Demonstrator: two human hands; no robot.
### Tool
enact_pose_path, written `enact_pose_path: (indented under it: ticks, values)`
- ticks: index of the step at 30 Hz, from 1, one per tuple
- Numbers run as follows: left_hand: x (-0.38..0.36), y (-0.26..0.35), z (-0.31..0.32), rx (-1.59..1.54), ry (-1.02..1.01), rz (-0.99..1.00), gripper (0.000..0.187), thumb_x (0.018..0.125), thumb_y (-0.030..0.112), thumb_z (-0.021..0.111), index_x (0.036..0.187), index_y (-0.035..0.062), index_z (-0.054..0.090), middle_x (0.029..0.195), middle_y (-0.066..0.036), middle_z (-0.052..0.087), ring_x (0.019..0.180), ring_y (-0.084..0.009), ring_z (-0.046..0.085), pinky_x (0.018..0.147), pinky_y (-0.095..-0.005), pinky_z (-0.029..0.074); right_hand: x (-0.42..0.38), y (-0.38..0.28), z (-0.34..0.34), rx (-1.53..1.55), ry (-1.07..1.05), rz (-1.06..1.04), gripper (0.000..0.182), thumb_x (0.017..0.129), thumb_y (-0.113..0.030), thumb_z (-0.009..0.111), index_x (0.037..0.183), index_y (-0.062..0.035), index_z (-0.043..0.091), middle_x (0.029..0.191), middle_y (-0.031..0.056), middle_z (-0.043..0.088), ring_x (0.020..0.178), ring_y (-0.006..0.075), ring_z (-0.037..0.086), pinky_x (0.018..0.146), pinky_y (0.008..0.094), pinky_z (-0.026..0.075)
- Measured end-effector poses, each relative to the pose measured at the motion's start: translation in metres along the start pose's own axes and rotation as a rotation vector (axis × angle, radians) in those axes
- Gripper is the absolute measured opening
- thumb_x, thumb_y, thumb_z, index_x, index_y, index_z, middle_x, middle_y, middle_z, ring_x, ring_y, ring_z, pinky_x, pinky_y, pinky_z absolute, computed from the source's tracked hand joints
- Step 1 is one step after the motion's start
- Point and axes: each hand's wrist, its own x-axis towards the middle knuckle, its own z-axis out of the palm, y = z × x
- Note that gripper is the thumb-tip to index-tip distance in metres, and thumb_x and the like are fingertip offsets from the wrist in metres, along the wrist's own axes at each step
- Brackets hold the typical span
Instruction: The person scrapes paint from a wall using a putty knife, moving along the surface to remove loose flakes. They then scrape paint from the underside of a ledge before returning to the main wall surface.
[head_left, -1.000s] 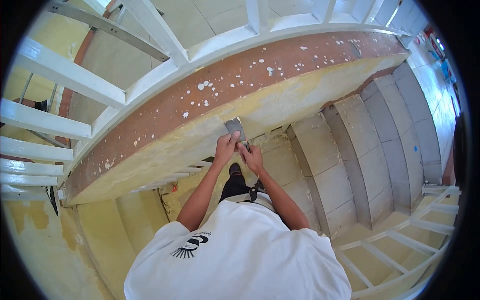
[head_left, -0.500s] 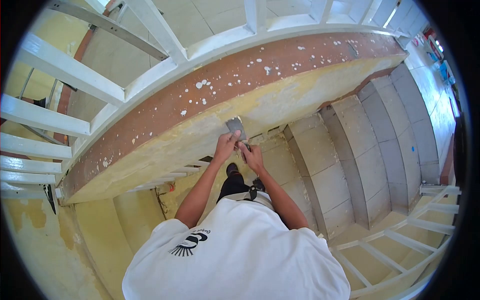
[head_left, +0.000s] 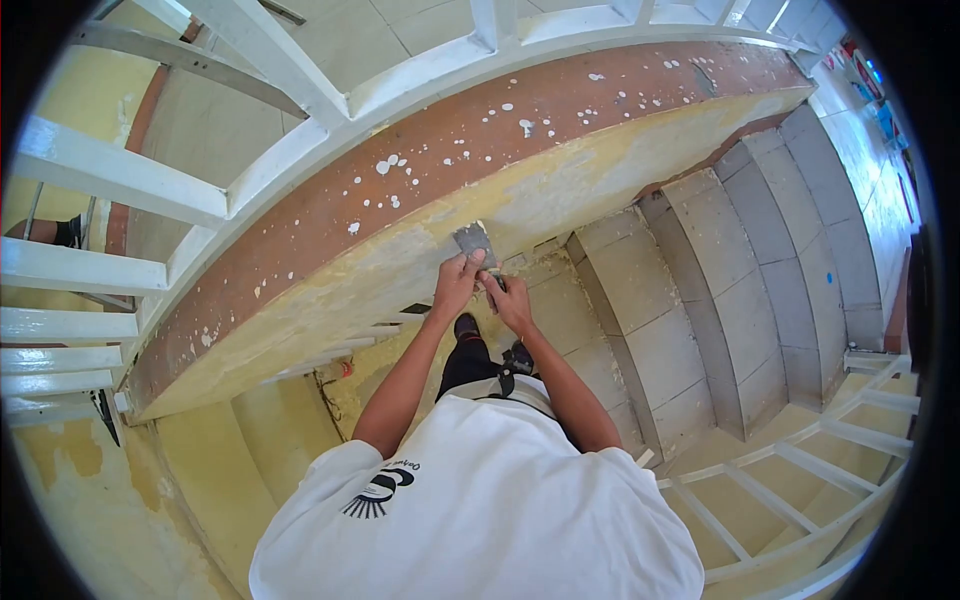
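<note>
Holding a flat, grey, metal-bladed scraper (head_left: pixel 476 241) in both hands, we have its blade up against the curved, patchy yellow wall (head_left: pixel 590 170), just below the ledge; whether its far edge touches the surface, we cannot tell. Our left hand (head_left: pixel 455 287) pinches the near part of the blade, the thumb lying along its face, while our right hand (head_left: pixel 512 303) curls round the dark handle just beside it, the two hands close together. On the far side of the wall's top we see a reddish-brown ledge (head_left: pixel 440 150) spotted with white paint, and along it a white slatted railing (head_left: pixel 580 20). Through the slats at the far left shows part of another person's leg (head_left: pixel 68 232), well apart from our hands. To our right, grey tiled steps (head_left: pixel 680 290) fan out in a curve, with a second white railing (head_left: pixel 760 457) at the near right. Below our hands we see a dark shoe (head_left: pixel 466 325), and nearest of all our white T-shirt (head_left: pixel 520 500) with its black print.
</note>
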Motion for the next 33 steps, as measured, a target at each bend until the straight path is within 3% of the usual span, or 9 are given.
enact_pose_path:
  ticks: [5, 8, 9, 15, 18, 23, 26, 30, 33]
  values:
    - [-0.007, 0.040, -0.001, -0.067, 0.046, 0.054, 0.048, 0.091, 0.045, 0.048, 0.080, 0.0003, 0.061, 0.062, -0.003, 0.056, 0.052, -0.0075, 0.050, 0.049, -0.0233, 0.042, 0.008, -0.019, -0.003, -0.073, 0.060, -0.148, 0.054, 0.085, -0.046, 0.055, 0.052, -0.0025, 0.052, 0.043, 0.0024, 0.046, 0.041, 0.0111, 0.047, 0.041, 0.0275, 0.035]
    - [0.009, -0.008, -0.004, 0.063, -0.112, -0.118, 0.046, 0.091, 0.043, 0.047, 0.086, 0.0003, 0.062, 0.074, -0.005, 0.063, 0.061, -0.0076, 0.055, 0.049, -0.0215, 0.045, 0.007, 0.006, -0.001, -0.048, 0.027, -0.035, 0.053, 0.084, -0.045, 0.055, 0.053, -0.0028, 0.053, 0.044, 0.0027, 0.047, 0.041, 0.0109, 0.046, 0.041, 0.0279, 0.036]
    - [0.003, 0.000, 0.002, 0.016, -0.113, -0.019, 0.047, 0.091, 0.044, 0.046, 0.087, 0.0011, 0.064, 0.075, -0.004, 0.063, 0.063, -0.0075, 0.056, 0.050, -0.0215, 0.045, 0.006, 0.020, 0.001, -0.012, 0.025, 0.005, 0.052, 0.085, -0.044, 0.056, 0.054, -0.0029, 0.054, 0.045, 0.0026, 0.048, 0.041, 0.0105, 0.046, 0.042, 0.0280, 0.036]
    - [0.010, 0.013, -0.005, 0.003, -0.088, 0.038, 0.047, 0.092, 0.044, 0.044, 0.092, 0.0019, 0.065, 0.078, -0.002, 0.064, 0.067, -0.0084, 0.057, 0.052, -0.0221, 0.046, 0.009, -0.012, -0.006, -0.041, 0.059, -0.107, 0.053, 0.085, -0.045, 0.055, 0.052, -0.0034, 0.053, 0.045, 0.0023, 0.048, 0.041, 0.0107, 0.047, 0.042, 0.0281, 0.036]
    - [0.009, -0.008, 0.000, 0.015, -0.173, -0.062, 0.047, 0.092, 0.044, 0.044, 0.093, 0.0019, 0.064, 0.080, -0.002, 0.065, 0.068, -0.0085, 0.058, 0.052, -0.0220, 0.046, 0.006, 0.007, -0.003, -0.003, 0.023, -0.031, 0.052, 0.084, -0.045, 0.056, 0.053, -0.0033, 0.053, 0.044, 0.0024, 0.048, 0.042, 0.0118, 0.048, 0.042, 0.0288, 0.037]
    - [0.001, 0.037, -0.003, -0.109, -0.098, 0.062, 0.048, 0.091, 0.047, 0.046, 0.091, 0.0016, 0.063, 0.078, -0.003, 0.063, 0.066, -0.0077, 0.057, 0.051, -0.0208, 0.045, 0.007, -0.030, -0.017, -0.165, 0.029, -0.065, 0.060, 0.079, -0.057, 0.053, 0.071, 0.0025, 0.061, 0.060, 0.0162, 0.058, 0.057, 0.0288, 0.057, 0.056, 0.0383, 0.043]
    - [0.014, -0.020, 0.000, 0.051, -0.133, -0.077, 0.048, 0.090, 0.048, 0.048, 0.090, 0.0016, 0.062, 0.077, -0.003, 0.062, 0.065, -0.0073, 0.057, 0.050, -0.0204, 0.045, 0.010, 0.017, -0.007, -0.143, 0.022, 0.020, 0.061, 0.079, -0.057, 0.053, 0.068, 0.0021, 0.060, 0.057, 0.0142, 0.057, 0.056, 0.0269, 0.057, 0.057, 0.0381, 0.043]
    - [0.010, -0.023, 0.010, 0.031, -0.109, -0.135, 0.049, 0.090, 0.048, 0.047, 0.088, 0.0010, 0.063, 0.075, -0.002, 0.062, 0.064, -0.0075, 0.056, 0.049, -0.0202, 0.045, 0.001, 0.023, -0.010, 0.089, -0.024, 0.068, 0.050, 0.084, -0.046, 0.057, 0.058, -0.0029, 0.055, 0.048, 0.0019, 0.050, 0.045, 0.0091, 0.048, 0.043, 0.0249, 0.037]
    - [0.009, 0.010, 0.011, -0.009, -0.130, -0.010, 0.048, 0.091, 0.046, 0.046, 0.091, 0.0013, 0.063, 0.078, -0.004, 0.065, 0.065, -0.0071, 0.056, 0.050, -0.0207, 0.045, 0.012, 0.025, -0.012, 0.078, -0.021, 0.071, 0.056, 0.079, -0.054, 0.057, 0.063, 0.0001, 0.059, 0.051, 0.0077, 0.053, 0.049, 0.0150, 0.053, 0.050, 0.0311, 0.041]
